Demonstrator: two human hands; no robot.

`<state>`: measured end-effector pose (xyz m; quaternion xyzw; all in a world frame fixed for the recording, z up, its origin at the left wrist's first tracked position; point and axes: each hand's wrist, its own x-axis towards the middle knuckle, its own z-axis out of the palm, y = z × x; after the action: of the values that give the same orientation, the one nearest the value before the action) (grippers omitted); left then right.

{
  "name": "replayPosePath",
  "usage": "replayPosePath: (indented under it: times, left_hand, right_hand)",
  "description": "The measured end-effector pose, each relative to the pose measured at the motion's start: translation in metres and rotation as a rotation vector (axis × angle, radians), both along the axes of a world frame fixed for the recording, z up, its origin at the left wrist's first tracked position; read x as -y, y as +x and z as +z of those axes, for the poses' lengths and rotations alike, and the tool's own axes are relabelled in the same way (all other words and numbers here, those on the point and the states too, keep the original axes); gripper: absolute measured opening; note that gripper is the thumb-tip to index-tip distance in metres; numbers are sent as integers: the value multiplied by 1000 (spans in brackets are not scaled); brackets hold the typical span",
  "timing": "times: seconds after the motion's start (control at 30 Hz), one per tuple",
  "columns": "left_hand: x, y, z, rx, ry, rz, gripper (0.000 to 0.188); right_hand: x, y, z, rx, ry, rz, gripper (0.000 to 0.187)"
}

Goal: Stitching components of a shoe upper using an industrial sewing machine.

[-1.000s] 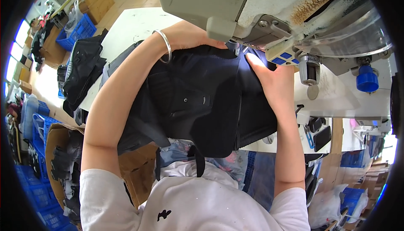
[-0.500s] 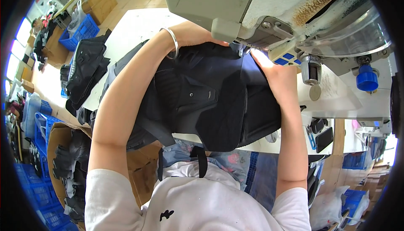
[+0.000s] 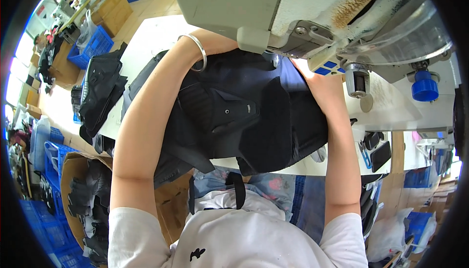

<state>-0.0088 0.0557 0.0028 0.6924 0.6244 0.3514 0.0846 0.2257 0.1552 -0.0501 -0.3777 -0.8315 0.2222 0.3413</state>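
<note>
A large black fabric piece (image 3: 215, 136), with padded, ribbed panels, a small metal eyelet and a loose strap, lies bunched on the white table under a sewing machine (image 3: 224, 9). My left hand (image 3: 217, 42), a silver bangle at its wrist, rests on the far left edge of the fabric. Its fingers go out of sight behind the machine head. At the right side of the machine's needle area, my right hand (image 3: 312, 80) lies against the fabric's right edge. Its fingertips are also hidden by the machine, so I cannot see how either hand grips.
Dark fabric pieces (image 3: 102, 85) are stacked at the table's left. Below them stands a cardboard box (image 3: 73, 170) full of black parts. A phone (image 3: 380, 156) and blue-handled scissors (image 3: 365, 155) lie on the right. Blue crates (image 3: 93, 43) line the floor at left.
The black fabric's front panels have shifted slightly to the right, and the flap with the eyelet has turned a little. Both hands stay by the machine; the whole view has shifted slightly.
</note>
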Motion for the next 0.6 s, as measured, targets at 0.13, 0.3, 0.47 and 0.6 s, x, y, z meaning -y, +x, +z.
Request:
replayPosePath:
  times: [0.13,0.3,0.47,0.6]
  left_hand:
    - [-8,-2,-3,-109,91,-18,26]
    - [54,39,-1,-378,114,411,40]
    - [189,125,-27,790,-464,-471,32]
    - [176,168,-117,1167,-317,80,28]
  right_hand:
    - [22,25,19,206,-23,-109,26]
    - [98,70,0,-139,468,-318,48]
    - [146,83,-37,-573,7,-185,77]
    - [154,74,-39,-1071,-763,51,92]
